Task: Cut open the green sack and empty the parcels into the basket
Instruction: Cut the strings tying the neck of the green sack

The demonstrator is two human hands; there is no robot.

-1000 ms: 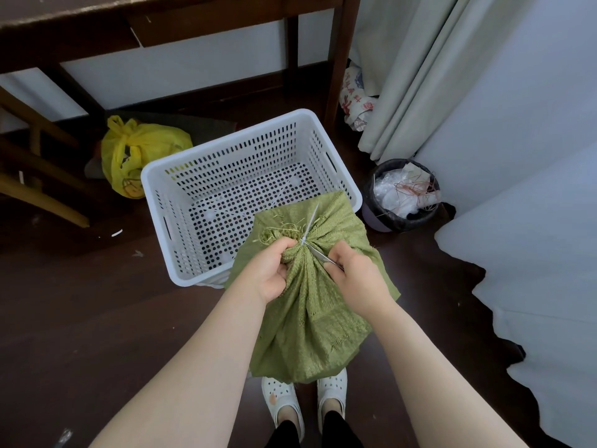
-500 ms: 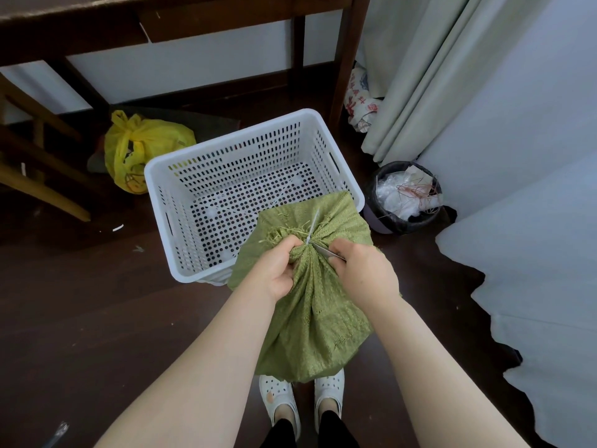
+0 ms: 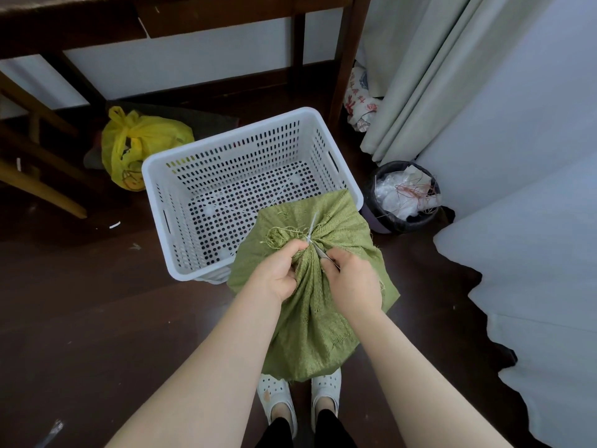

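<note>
left hand [image 3: 277, 275] grips green sack [image 3: 318, 328] neck; right hand [image 3: 352, 281] holds scissors [image 3: 312, 232].

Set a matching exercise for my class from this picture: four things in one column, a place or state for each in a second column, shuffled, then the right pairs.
Column A
1. sack
2. scissors
3. basket
4. bin

Column B
a. white, holed, nothing in it
b. black, beside the curtain
c. green, neck gripped by the left hand
d. held in the right hand, blades at the tied neck

Pairs: 1-c, 2-d, 3-a, 4-b
</note>
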